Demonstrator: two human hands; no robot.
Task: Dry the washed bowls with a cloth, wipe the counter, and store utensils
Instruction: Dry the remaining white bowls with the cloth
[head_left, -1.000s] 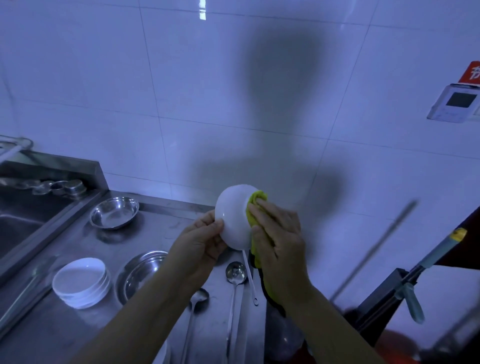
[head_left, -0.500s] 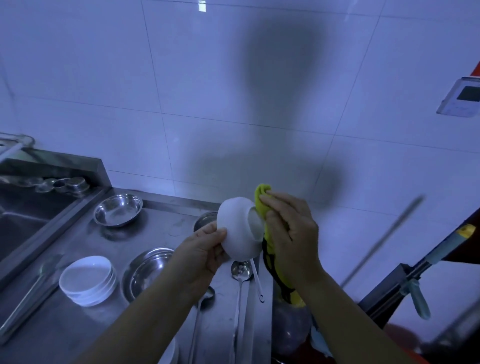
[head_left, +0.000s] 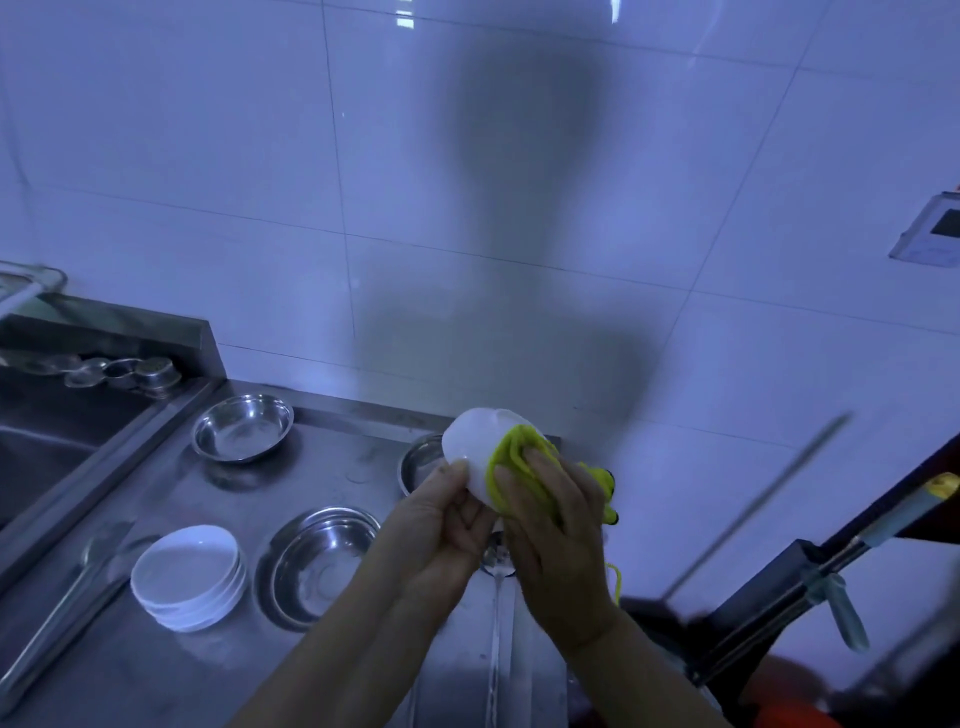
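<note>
My left hand (head_left: 447, 525) grips a small white bowl (head_left: 475, 441) held in the air over the steel counter (head_left: 322, 478), its outside turned up and toward me. My right hand (head_left: 556, 525) presses a yellow-green cloth (head_left: 519, 457) against the bowl's right side; a tail of the cloth hangs past my fingers. A stack of white saucers (head_left: 187, 571) sits on the counter at the lower left. Under my hands lies a steel ladle (head_left: 497, 566), its handle running toward me.
Three steel bowls stand on the counter: one at the back (head_left: 241, 426), one in the middle (head_left: 322, 564), one partly hidden behind the white bowl (head_left: 421, 462). A sink (head_left: 47, 441) with small steel cups lies left. A long utensil (head_left: 62, 623) rests at the counter's left edge. A dark clamp stand (head_left: 810, 571) is right.
The cloth has shifted from inside the bowl's mouth to its outer side, and my left hand has turned the bowl. The view has tilted down and left a little.
</note>
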